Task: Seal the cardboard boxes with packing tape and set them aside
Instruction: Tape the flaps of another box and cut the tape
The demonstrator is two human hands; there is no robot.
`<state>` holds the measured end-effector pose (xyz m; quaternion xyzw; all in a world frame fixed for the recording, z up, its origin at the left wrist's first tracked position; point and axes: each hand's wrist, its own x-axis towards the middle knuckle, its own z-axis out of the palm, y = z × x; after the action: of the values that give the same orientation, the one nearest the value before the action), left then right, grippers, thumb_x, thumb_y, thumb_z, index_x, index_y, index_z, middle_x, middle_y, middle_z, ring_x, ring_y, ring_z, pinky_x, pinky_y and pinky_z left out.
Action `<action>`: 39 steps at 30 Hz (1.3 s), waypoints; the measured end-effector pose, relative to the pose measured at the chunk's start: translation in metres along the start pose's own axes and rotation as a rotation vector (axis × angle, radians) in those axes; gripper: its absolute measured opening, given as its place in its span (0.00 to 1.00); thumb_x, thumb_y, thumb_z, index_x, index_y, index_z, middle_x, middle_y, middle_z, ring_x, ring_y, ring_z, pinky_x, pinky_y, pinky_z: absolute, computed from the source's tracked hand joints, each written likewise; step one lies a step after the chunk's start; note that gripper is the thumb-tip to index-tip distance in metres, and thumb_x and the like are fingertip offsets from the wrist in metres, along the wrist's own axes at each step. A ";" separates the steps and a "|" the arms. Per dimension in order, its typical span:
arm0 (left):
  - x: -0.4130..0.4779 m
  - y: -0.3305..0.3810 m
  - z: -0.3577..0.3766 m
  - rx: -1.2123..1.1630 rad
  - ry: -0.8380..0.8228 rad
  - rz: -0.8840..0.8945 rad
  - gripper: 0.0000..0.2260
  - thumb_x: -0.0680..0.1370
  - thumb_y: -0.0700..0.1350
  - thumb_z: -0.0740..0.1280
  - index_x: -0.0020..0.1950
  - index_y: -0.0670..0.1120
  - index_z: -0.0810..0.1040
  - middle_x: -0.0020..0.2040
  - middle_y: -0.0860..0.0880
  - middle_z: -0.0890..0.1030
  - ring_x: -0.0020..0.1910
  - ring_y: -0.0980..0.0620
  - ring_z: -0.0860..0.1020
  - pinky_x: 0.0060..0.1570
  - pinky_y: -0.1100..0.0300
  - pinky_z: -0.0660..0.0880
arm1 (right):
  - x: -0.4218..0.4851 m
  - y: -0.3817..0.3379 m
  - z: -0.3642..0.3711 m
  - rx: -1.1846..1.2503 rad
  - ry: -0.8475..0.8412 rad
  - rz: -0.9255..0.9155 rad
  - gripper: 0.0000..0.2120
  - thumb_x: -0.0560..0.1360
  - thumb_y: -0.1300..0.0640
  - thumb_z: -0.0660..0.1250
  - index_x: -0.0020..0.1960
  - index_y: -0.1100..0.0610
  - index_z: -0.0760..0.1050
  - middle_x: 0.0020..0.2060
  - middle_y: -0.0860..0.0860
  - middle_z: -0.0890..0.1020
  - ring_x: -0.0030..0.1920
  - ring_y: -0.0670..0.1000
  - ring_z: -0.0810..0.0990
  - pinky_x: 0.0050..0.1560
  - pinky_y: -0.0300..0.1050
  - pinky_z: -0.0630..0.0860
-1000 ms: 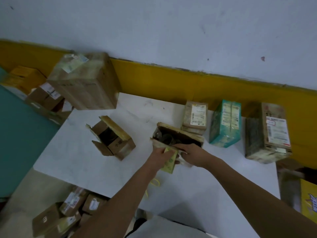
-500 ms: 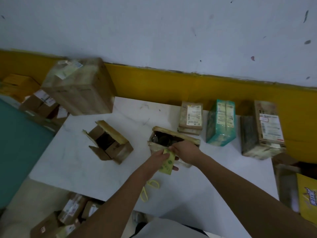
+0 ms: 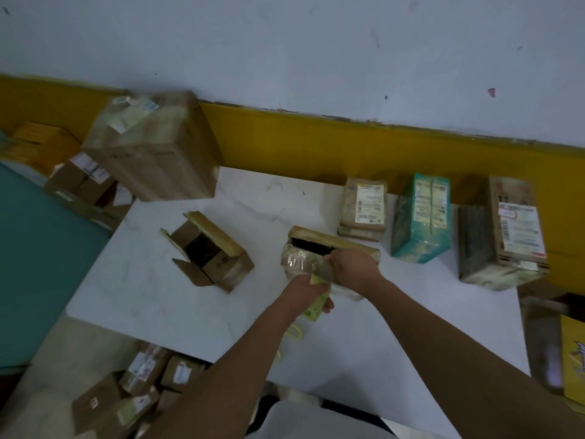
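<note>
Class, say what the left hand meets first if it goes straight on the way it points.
The left hand, gripping a yellow-green tool, would likely meet the half-open box directly ahead; depth unclear.

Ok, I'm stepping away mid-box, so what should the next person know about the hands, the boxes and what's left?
Left hand grips a yellow-green tool; right hand pinches tape at the middle box, its top gaping.
Second box lies open, untaped.
Done: teal box, wrapped, by the wall.
Left: seal both, set aside.
</note>
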<state>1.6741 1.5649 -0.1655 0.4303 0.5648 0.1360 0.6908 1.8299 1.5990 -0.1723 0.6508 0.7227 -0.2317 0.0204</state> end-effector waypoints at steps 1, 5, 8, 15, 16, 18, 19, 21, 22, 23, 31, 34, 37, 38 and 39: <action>0.002 -0.001 0.001 -0.019 0.012 -0.019 0.05 0.80 0.42 0.64 0.50 0.42 0.77 0.34 0.43 0.83 0.30 0.48 0.80 0.41 0.56 0.76 | 0.001 0.000 -0.002 -0.009 0.001 -0.011 0.16 0.81 0.48 0.58 0.53 0.55 0.80 0.49 0.53 0.83 0.51 0.54 0.81 0.52 0.47 0.77; 0.010 -0.002 0.004 -0.103 0.053 -0.071 0.06 0.80 0.38 0.64 0.54 0.37 0.75 0.32 0.41 0.81 0.26 0.48 0.79 0.34 0.60 0.78 | 0.003 0.002 0.001 0.000 -0.028 0.013 0.16 0.81 0.46 0.57 0.52 0.54 0.79 0.48 0.51 0.82 0.51 0.53 0.81 0.51 0.47 0.77; 0.018 0.003 0.005 -0.180 0.093 -0.054 0.05 0.80 0.35 0.62 0.54 0.34 0.73 0.32 0.39 0.79 0.24 0.49 0.79 0.27 0.60 0.77 | 0.010 0.006 0.002 0.053 -0.024 0.000 0.18 0.81 0.42 0.54 0.47 0.53 0.76 0.45 0.51 0.81 0.47 0.53 0.80 0.48 0.47 0.76; 0.026 -0.002 0.003 -0.216 0.023 -0.052 0.12 0.82 0.47 0.61 0.56 0.38 0.76 0.35 0.40 0.81 0.29 0.48 0.81 0.31 0.59 0.77 | 0.020 0.014 0.002 0.030 -0.060 -0.069 0.15 0.75 0.40 0.64 0.48 0.52 0.74 0.42 0.48 0.80 0.45 0.52 0.80 0.43 0.49 0.78; 0.027 -0.009 0.001 -0.236 0.014 -0.083 0.15 0.82 0.51 0.61 0.56 0.39 0.77 0.38 0.40 0.83 0.33 0.47 0.82 0.35 0.58 0.78 | 0.021 0.015 0.004 0.011 -0.040 -0.066 0.15 0.76 0.41 0.64 0.48 0.53 0.73 0.42 0.50 0.80 0.44 0.53 0.80 0.41 0.48 0.77; 0.024 -0.026 -0.006 -0.148 0.146 -0.067 0.20 0.78 0.59 0.62 0.59 0.44 0.78 0.51 0.43 0.83 0.48 0.48 0.82 0.50 0.54 0.78 | 0.019 0.017 0.002 -0.009 -0.026 -0.067 0.18 0.76 0.39 0.65 0.51 0.54 0.71 0.43 0.51 0.79 0.45 0.54 0.80 0.38 0.46 0.74; 0.018 -0.035 -0.011 -0.025 0.256 -0.005 0.18 0.79 0.59 0.61 0.58 0.47 0.79 0.54 0.46 0.82 0.52 0.50 0.80 0.54 0.53 0.76 | 0.017 0.018 -0.001 -0.010 -0.009 -0.064 0.21 0.75 0.37 0.65 0.54 0.54 0.71 0.46 0.51 0.79 0.46 0.54 0.80 0.39 0.46 0.74; 0.003 -0.052 -0.021 0.139 0.459 0.073 0.11 0.81 0.53 0.59 0.53 0.49 0.78 0.52 0.49 0.81 0.51 0.50 0.78 0.50 0.53 0.74 | 0.012 0.017 -0.005 -0.011 0.057 -0.064 0.26 0.73 0.37 0.68 0.62 0.54 0.69 0.54 0.51 0.78 0.53 0.54 0.78 0.46 0.47 0.75; -0.002 -0.061 -0.027 0.166 0.542 0.051 0.09 0.82 0.50 0.60 0.53 0.47 0.76 0.50 0.48 0.81 0.49 0.49 0.78 0.46 0.54 0.73 | 0.010 0.015 -0.007 -0.026 0.087 -0.087 0.28 0.72 0.40 0.70 0.66 0.53 0.68 0.58 0.51 0.76 0.57 0.54 0.76 0.51 0.48 0.74; -0.007 -0.069 -0.033 0.191 0.590 -0.011 0.07 0.81 0.47 0.61 0.54 0.45 0.76 0.50 0.46 0.80 0.46 0.48 0.78 0.42 0.57 0.72 | 0.008 0.011 -0.008 -0.066 0.112 -0.130 0.29 0.73 0.43 0.71 0.69 0.53 0.67 0.62 0.52 0.74 0.62 0.55 0.74 0.57 0.49 0.73; -0.013 -0.132 -0.053 0.721 0.516 -0.254 0.22 0.76 0.42 0.67 0.69 0.46 0.66 0.66 0.41 0.66 0.63 0.40 0.69 0.55 0.50 0.74 | -0.008 -0.007 0.011 -0.420 0.500 -0.242 0.28 0.64 0.59 0.76 0.63 0.56 0.76 0.55 0.55 0.78 0.55 0.59 0.75 0.57 0.53 0.69; -0.006 -0.144 -0.060 1.225 0.471 0.091 0.29 0.68 0.38 0.71 0.69 0.49 0.72 0.68 0.41 0.69 0.61 0.39 0.71 0.47 0.49 0.78 | -0.013 -0.013 0.015 -0.388 0.498 -0.266 0.29 0.67 0.56 0.75 0.67 0.55 0.74 0.59 0.54 0.77 0.58 0.58 0.74 0.59 0.52 0.67; 0.005 -0.153 -0.070 1.563 0.319 0.310 0.23 0.60 0.40 0.77 0.55 0.47 0.82 0.60 0.40 0.75 0.52 0.37 0.77 0.37 0.50 0.77 | -0.025 -0.021 0.017 -0.330 0.523 -0.323 0.26 0.70 0.54 0.71 0.67 0.55 0.74 0.60 0.54 0.77 0.58 0.57 0.75 0.58 0.51 0.70; 0.011 -0.157 -0.072 1.611 0.252 0.339 0.22 0.59 0.41 0.78 0.52 0.47 0.83 0.59 0.40 0.76 0.52 0.37 0.78 0.39 0.49 0.77 | -0.031 -0.024 0.019 -0.294 0.551 -0.359 0.23 0.72 0.54 0.70 0.66 0.56 0.75 0.59 0.54 0.77 0.57 0.57 0.75 0.58 0.51 0.70; 0.013 -0.157 -0.074 1.631 0.187 0.333 0.20 0.59 0.42 0.79 0.50 0.46 0.83 0.58 0.40 0.77 0.53 0.37 0.79 0.42 0.48 0.78 | -0.038 -0.028 0.022 -0.250 0.587 -0.402 0.20 0.73 0.55 0.69 0.64 0.57 0.76 0.58 0.54 0.78 0.56 0.57 0.76 0.57 0.51 0.71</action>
<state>1.5649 1.5137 -0.2912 0.8600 0.4702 -0.1797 0.0841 1.8030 1.5549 -0.1709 0.5273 0.8338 0.0551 -0.1540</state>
